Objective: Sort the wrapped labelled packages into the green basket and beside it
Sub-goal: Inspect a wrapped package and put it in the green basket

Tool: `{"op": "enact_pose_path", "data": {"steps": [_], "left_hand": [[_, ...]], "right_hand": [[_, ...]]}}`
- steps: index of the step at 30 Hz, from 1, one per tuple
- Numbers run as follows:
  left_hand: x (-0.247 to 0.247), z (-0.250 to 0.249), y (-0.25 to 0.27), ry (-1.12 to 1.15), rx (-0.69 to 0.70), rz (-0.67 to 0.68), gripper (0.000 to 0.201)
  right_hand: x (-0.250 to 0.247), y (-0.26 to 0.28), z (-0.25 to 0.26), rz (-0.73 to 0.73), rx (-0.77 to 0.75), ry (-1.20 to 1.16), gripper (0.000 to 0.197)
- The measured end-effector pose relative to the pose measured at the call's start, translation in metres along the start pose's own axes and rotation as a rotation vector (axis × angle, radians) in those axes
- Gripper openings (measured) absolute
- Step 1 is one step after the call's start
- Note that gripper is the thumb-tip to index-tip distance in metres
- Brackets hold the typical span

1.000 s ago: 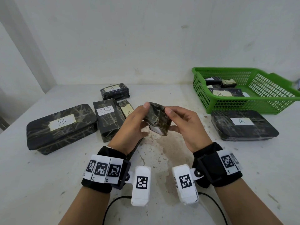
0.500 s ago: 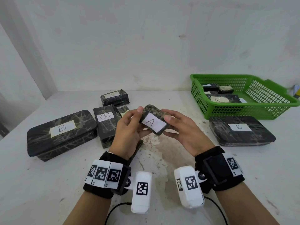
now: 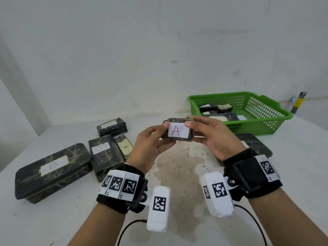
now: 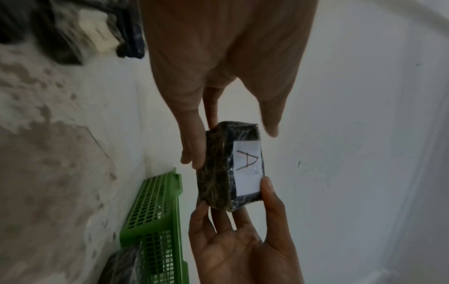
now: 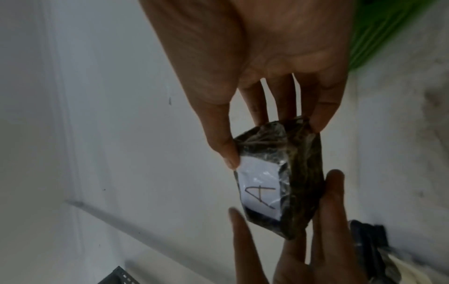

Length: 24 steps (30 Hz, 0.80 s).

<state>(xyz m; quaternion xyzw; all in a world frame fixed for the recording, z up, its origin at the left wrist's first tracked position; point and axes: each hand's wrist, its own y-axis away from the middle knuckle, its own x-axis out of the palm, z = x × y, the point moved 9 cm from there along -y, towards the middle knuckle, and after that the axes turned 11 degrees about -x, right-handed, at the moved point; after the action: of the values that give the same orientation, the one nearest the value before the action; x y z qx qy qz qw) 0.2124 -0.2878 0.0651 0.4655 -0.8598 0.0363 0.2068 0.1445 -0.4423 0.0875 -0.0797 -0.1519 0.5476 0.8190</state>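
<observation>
Packages in dark wrap lie across the white desk (image 3: 53, 219). Far left sits a large box (image 3: 51, 172) labelled B, then a smaller B package (image 3: 104, 158) with a slim A package (image 3: 125, 148) touching its right side, and another package (image 3: 112, 126) behind them whose label is too blurred to read. In the middle, the left hand (image 3: 150, 148) and the right hand (image 3: 214, 137) hold a small package (image 3: 177, 130) in the air above the desk; compared with half a second ago it is higher and level, its white A label now squarely facing the head camera rather than tilted. Left fingers (image 4: 194, 146) press along its underside with the thumb at the label's corner; right fingers (image 5: 323, 109) and thumb pinch the other end. To the right, a flat package (image 3: 255, 144) lies just in front of the green basket (image 3: 276, 121), now half hidden behind the right wrist. Several packages lie in the basket.
</observation>
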Motion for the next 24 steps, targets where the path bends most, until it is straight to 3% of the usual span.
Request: {"op": "enact_pose_path", "data": {"steps": [3,8,11,16,21,24], "left_hand": [[0.026,0.011,-0.013,-0.011,-0.016,0.015,0.043],[0.071,0.032,-0.034,-0.15,-0.111,0.035,0.045],[0.088,0.036,-0.054,-0.211,-0.128,0.002,0.051],[0.099,0.031,-0.103,-0.211,-0.048,-0.141,0.041],[0.099,0.041,-0.165,-0.253,-0.051,-0.21,0.053],[0.097,0.055,-0.195,-0.229,-0.105,-0.203,0.053]], "right_hand": [[-0.023,0.006,0.003,-0.009,-0.013,0.014,0.061],[-0.085,0.005,0.014,-0.197,-0.063,0.043,0.053],[-0.124,-0.009,0.021,-0.282,-0.036,0.099,0.036],[-0.184,-0.064,0.025,-0.3,0.084,0.092,0.021],[-0.24,-0.138,0.022,-0.373,0.188,0.155,0.01],[-0.271,-0.181,0.017,-0.429,0.212,0.278,0.019]]}}
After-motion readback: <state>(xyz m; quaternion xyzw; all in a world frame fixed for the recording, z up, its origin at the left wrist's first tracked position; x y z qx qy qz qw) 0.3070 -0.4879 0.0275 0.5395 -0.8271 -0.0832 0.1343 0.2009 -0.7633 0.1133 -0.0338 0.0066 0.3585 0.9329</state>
